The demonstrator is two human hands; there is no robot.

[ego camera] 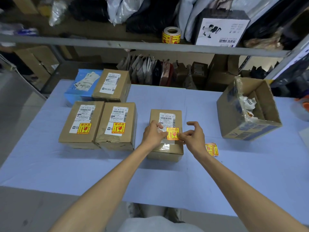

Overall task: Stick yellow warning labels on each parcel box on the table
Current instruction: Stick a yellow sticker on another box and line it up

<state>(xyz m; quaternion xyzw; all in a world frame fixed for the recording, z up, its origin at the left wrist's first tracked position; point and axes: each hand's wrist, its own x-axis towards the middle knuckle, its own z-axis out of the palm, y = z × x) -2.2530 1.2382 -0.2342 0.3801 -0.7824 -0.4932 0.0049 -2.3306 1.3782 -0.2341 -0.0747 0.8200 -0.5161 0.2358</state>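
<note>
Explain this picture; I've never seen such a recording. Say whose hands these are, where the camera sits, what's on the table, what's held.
No machine here: a person wears one camera on the head, looking down at their arms. The left hand and right hand pinch a yellow label by its edges on the middle box. On the table, two boxes at left already carry labels; a brown box and a blue box behind them do not. Spare labels and an open carton lie at right.

Parcel packing room — metal shelving (150,46) stuffed with mailer bags (123,9), labelled cartons (117,124) on table (167,181).
</note>
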